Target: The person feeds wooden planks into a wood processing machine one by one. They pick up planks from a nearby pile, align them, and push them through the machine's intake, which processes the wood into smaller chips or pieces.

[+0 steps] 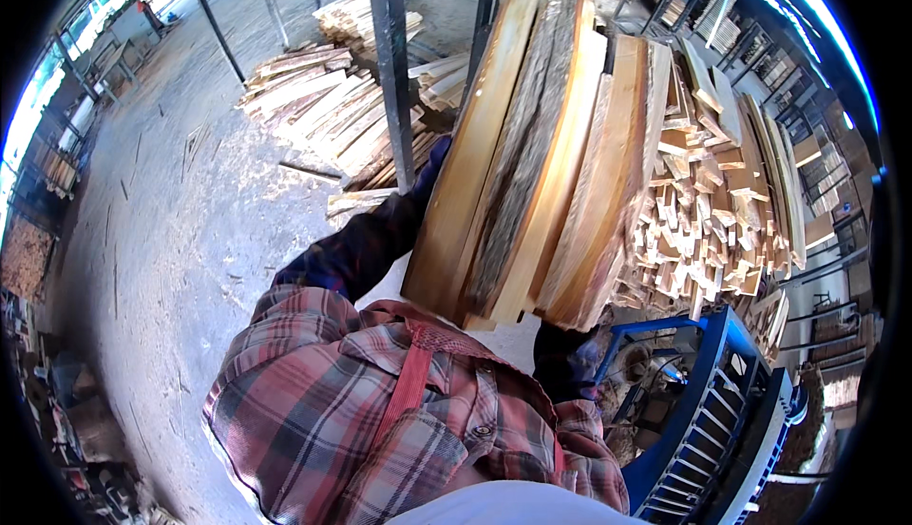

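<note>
Against the chest, gloved left hand and right hand have fingers closed around stacked slabs.

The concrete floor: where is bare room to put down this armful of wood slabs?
Bare concrete floor lies left of the loose plank pile and the dark steel post. Right of the wood slabs, the stacked offcuts and blue metal rack crowd everything.
</note>
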A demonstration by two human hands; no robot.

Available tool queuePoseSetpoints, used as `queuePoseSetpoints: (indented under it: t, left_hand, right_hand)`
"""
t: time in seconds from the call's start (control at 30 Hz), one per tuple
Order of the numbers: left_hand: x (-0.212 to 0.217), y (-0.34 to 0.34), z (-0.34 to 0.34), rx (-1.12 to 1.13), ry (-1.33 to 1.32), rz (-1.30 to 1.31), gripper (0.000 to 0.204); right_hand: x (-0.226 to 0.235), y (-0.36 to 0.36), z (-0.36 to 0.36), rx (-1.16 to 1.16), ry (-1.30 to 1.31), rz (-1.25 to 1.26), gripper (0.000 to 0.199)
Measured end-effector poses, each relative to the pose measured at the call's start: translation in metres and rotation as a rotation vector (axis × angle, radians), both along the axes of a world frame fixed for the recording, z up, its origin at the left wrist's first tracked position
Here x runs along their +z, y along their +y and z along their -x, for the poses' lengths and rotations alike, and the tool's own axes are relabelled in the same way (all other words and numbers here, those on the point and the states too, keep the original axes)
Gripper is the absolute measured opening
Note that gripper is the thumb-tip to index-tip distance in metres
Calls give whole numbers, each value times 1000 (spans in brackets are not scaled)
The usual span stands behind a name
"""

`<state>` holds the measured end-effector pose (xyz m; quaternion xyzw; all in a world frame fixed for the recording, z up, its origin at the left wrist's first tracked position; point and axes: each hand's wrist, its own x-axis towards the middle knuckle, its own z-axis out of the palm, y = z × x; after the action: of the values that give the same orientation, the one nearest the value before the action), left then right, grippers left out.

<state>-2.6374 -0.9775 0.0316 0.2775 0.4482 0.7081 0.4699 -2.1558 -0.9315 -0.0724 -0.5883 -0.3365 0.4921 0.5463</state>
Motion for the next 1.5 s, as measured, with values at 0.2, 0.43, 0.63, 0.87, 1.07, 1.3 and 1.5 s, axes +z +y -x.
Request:
queuePoseSetpoints:
  t: [0.2, 0.43, 0.63, 0.87, 1.07, 1.3, 1.5]
  left_hand:
    - [-25, 7, 13, -34, 17, 57, 83]
    - [0, 72, 40, -124, 105, 54, 84]
    - [17, 78, 50, -114, 174, 36, 85]
    - [49, 63, 16, -94, 280, 13, 86]
    - [75, 68, -73, -207, 449, -51, 87]
    - [73, 110, -206, -361, 672, -23, 88]
    - [79, 163, -237, -655, 713, -119, 88]
  right_hand:
    - [-29, -49, -49, -189, -81, 101, 67]
    - [-37, -31, -5, -243, -84, 122, 71]
    - [-35, -32, 21, -231, -83, 123, 75]
    - [-50, -74, -39, -308, -105, 177, 79]
    - [-65, -110, -114, -367, -97, 114, 83]
    - [-63, -26, -142, -342, -40, -9, 88]
    - [-6, -29, -98, -507, -83, -90, 92]
